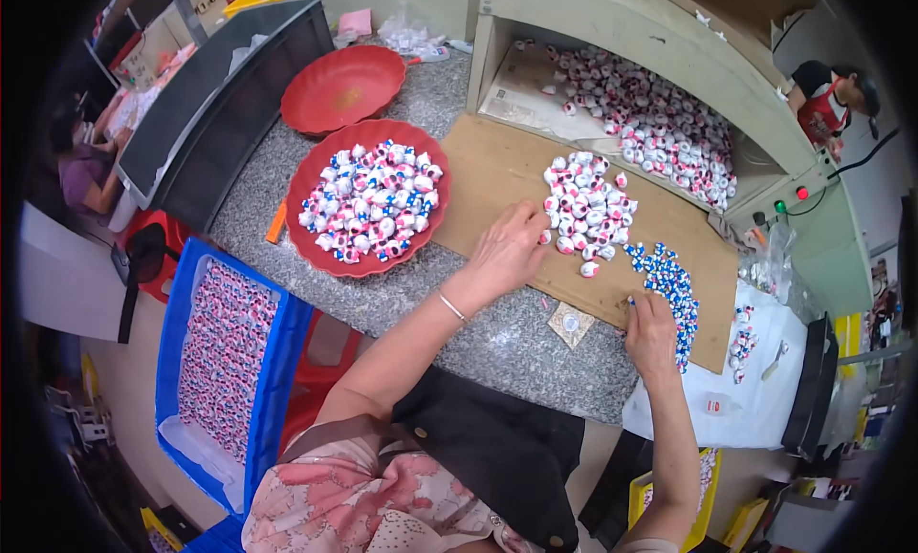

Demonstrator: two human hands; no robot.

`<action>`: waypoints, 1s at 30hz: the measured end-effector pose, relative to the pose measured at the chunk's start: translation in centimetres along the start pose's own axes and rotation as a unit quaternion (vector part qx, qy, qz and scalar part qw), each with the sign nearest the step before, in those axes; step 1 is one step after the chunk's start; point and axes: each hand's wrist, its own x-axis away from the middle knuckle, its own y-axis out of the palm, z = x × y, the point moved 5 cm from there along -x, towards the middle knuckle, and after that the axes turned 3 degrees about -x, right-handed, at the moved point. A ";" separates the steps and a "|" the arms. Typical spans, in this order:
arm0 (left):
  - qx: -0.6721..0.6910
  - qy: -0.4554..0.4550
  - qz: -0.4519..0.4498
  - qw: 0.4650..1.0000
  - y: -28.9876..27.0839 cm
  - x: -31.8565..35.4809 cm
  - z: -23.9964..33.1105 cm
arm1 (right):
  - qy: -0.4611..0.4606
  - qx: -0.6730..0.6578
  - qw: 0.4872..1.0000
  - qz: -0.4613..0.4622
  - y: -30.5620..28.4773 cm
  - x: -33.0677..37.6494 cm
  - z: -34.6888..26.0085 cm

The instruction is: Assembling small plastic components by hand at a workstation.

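My left hand is at the left edge of a heap of small round white-and-pink painted pieces on a sheet of brown cardboard. Its thumb and fingers are closed at one white-and-pink piece. To the right, my right hand is beside a strip of smaller blue-and-white pieces. Its fingertips are pinched together, and what they hold is too small to make out. A red scalloped bowl stands left of my left hand, heaped with white, pink and blue pieces.
Behind it lies another red bowl. A metal box with an open slot full of white-and-pink pieces borders the far side. On the left are a dark bin and a blue crate. White sheeting covers the right end.
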 end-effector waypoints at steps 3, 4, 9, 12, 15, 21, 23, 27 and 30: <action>-0.030 0.052 -0.034 0.998 2.9 -0.8 -0.1 | -0.001 -0.042 0.996 -0.073 0.5 0.3 -0.6; -0.036 0.073 -0.010 0.997 3.1 -0.8 -0.2 | -0.012 -0.033 0.996 -0.078 0.6 0.2 -0.7; 0.010 0.090 0.013 0.996 1.7 0.2 -0.4 | 0.023 -0.107 0.990 -0.090 0.2 0.5 0.5; 0.425 -0.221 -0.123 0.869 0.7 2.7 -2.4 | 0.036 -0.131 0.987 -0.082 -0.4 0.6 1.0; 0.617 -0.286 -0.140 0.720 -0.1 6.0 -0.5 | 0.033 -0.134 0.982 -0.131 0.0 0.1 1.3; 0.688 -0.295 -0.166 0.641 1.1 10.3 2.3 | 0.104 -0.095 0.981 -0.136 0.7 -1.5 2.1; 0.684 -0.307 -0.176 0.638 1.7 11.0 2.7 | 0.102 -0.104 0.981 -0.125 0.5 -2.0 2.0; 0.698 -0.285 -0.130 0.644 1.8 11.1 2.3 | 0.139 -0.102 0.979 -0.112 0.2 -1.6 1.7; 0.689 -0.299 -0.134 0.647 1.4 11.6 1.5 | 0.092 -0.097 0.987 -0.085 -0.3 -0.7 0.1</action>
